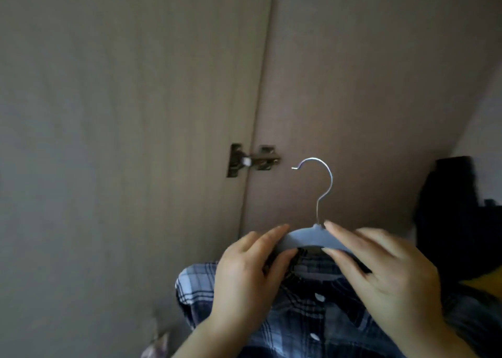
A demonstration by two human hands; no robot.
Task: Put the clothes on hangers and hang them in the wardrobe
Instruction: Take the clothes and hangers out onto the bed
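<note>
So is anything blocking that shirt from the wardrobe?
Nothing visible does. Left hand and right hand hold the hanger with the plaid shirt; dark clothes hang to the right. The rail is out of view.

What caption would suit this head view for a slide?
The left hand and right hand grip a blue hanger carrying a plaid shirt, hook free, before a hinged wardrobe door.

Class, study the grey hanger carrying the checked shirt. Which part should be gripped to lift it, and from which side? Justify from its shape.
Grip the grey hanger by its flat shoulders, either side of the neck, from the near side, as the left hand and right hand pinch it. That bar is broad, the checked shirt should hang balanced, and the upright metal hook is free.
</note>
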